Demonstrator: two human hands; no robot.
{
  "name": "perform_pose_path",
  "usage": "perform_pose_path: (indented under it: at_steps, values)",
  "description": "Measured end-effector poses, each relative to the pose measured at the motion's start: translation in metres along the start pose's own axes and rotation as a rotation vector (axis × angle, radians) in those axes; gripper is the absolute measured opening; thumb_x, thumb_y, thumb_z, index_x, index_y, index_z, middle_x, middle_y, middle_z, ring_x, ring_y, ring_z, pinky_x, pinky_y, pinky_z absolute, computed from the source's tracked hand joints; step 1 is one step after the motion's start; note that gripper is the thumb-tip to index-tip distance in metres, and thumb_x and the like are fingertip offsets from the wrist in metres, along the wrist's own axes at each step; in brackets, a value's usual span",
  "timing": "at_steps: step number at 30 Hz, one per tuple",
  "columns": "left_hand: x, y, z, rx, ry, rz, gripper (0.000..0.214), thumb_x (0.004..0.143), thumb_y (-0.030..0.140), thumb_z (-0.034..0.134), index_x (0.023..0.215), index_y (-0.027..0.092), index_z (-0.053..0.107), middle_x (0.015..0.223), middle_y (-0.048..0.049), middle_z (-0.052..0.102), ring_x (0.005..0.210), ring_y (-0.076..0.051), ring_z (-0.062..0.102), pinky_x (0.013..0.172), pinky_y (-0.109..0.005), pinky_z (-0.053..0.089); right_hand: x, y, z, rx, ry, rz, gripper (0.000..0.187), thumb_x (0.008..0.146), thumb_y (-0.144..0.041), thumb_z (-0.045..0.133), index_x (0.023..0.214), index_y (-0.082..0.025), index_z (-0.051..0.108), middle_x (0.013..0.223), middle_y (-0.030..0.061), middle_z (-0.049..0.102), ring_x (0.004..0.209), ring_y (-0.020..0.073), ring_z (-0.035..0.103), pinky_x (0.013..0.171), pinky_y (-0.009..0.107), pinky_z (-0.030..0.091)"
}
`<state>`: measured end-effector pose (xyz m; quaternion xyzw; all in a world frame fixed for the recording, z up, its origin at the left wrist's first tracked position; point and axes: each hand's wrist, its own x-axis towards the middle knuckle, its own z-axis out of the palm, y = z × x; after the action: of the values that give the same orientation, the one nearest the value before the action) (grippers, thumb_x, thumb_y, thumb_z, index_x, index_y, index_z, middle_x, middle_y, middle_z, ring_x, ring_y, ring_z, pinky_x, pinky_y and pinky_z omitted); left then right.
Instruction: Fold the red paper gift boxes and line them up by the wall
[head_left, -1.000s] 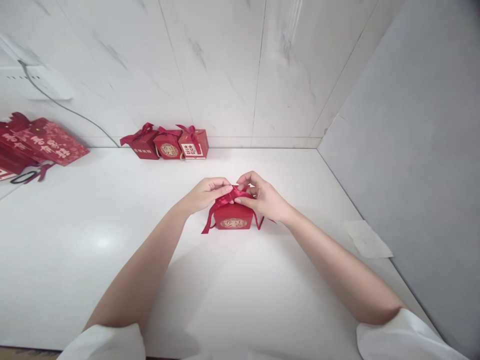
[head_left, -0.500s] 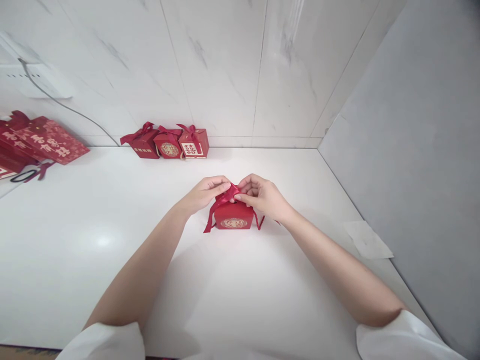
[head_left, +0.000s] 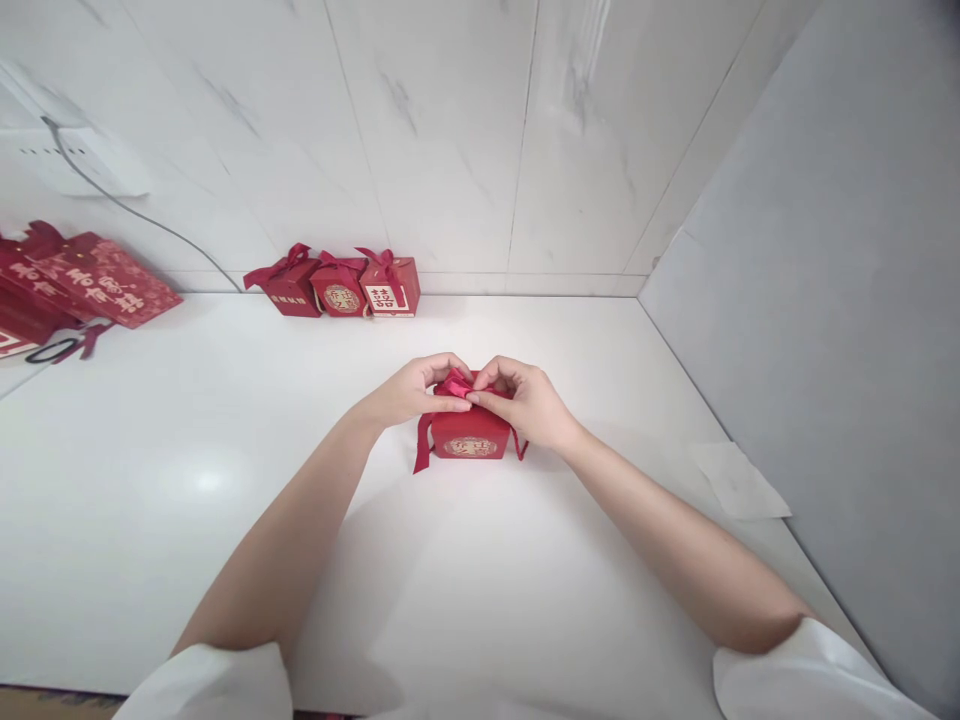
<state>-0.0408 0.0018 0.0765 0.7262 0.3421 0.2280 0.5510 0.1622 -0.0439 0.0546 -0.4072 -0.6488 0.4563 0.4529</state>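
Note:
A small red gift box (head_left: 471, 443) with a round gold emblem stands upright on the white table (head_left: 465, 590). On its top lies a shiny red ribbon (head_left: 454, 384), gathered into a loop, with one tail hanging down the left side. My left hand (head_left: 420, 388) pinches the ribbon from the left, fingers behind and thumb in front. From the right, my right hand (head_left: 525, 400) holds the ribbon between thumb and fingertips, close to the left thumb. A twisted red cord (head_left: 519, 445) shows at the box's right side. The fingers partly cover the ribbon's middle.
Three red boxes with bows (head_left: 341, 285) stand in a row by the tiled wall. Flat red bags (head_left: 112, 285) lie at the far left beside black-handled scissors (head_left: 52, 350). A grey cable (head_left: 142, 215) runs down the wall. A white paper (head_left: 742, 480) lies near the right edge.
Both hands have shifted slightly on the ribbon, and a loop now shows between them. The left thumb has come lower, closer to the right thumb. The box has barely moved.

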Motion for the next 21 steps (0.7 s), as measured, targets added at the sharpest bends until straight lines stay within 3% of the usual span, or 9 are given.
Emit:
perform_pose_path:
  at_steps: [5,9,13,16,18,21]
  values:
    - [-0.002,-0.002,-0.004,-0.068,-0.066,-0.032,0.03,0.08,0.035,0.071,0.102,0.017,0.06,0.096,-0.0056,0.068,0.093,-0.017,0.064,0.085,-0.032,0.049,0.0,0.004,0.0,0.052,-0.033,0.012,0.018,0.085,-0.039,0.063,0.091,-0.022,0.064,0.086,0.0008,0.069,0.071,0.014,0.06,0.064,0.027,0.047]
    - [-0.004,0.0,-0.011,-0.096,-0.099,-0.021,0.028,0.084,0.035,0.066,0.105,0.016,0.063,0.098,-0.0092,0.071,0.099,-0.02,0.064,0.093,-0.037,0.047,0.002,0.0,-0.012,0.042,-0.092,0.023,0.018,0.085,-0.038,0.062,0.091,-0.021,0.062,0.084,0.0008,0.068,0.067,0.0129,0.057,0.062,0.027,0.045]
    - [-0.01,0.016,-0.019,0.061,0.014,0.028,0.028,0.081,0.039,0.068,0.097,0.016,0.064,0.104,-0.0103,0.068,0.105,-0.023,0.061,0.093,-0.037,0.046,0.005,-0.012,-0.033,0.123,-0.233,0.089,0.007,0.082,-0.021,0.061,0.087,-0.02,0.058,0.081,0.0004,0.066,0.073,0.0139,0.06,0.068,0.027,0.046]
    - [-0.018,0.03,-0.023,0.3,0.143,-0.052,0.035,0.078,0.048,0.067,0.098,0.02,0.063,0.108,-0.0074,0.064,0.106,-0.022,0.057,0.091,-0.034,0.044,0.006,-0.021,-0.044,0.16,-0.211,0.205,0.003,0.084,-0.019,0.054,0.087,-0.019,0.056,0.076,0.0012,0.067,0.069,0.0146,0.063,0.069,0.029,0.047]
    - [-0.021,0.035,-0.024,0.455,0.142,-0.215,0.04,0.076,0.057,0.064,0.093,0.021,0.064,0.102,-0.0051,0.065,0.096,-0.021,0.058,0.082,-0.03,0.044,0.006,-0.025,-0.046,0.161,-0.198,0.282,0.018,0.092,-0.033,0.047,0.088,-0.019,0.057,0.073,0.0031,0.068,0.062,0.0152,0.062,0.068,0.031,0.048]
    - [-0.022,0.036,-0.026,0.545,-0.013,-0.398,0.046,0.071,0.065,0.064,0.082,0.02,0.066,0.089,-0.0031,0.066,0.078,-0.019,0.058,0.068,-0.028,0.041,0.006,-0.027,-0.044,0.108,-0.168,0.365,0.051,0.093,-0.061,0.038,0.081,-0.018,0.061,0.07,0.0056,0.068,0.06,0.0151,0.061,0.068,0.03,0.047]
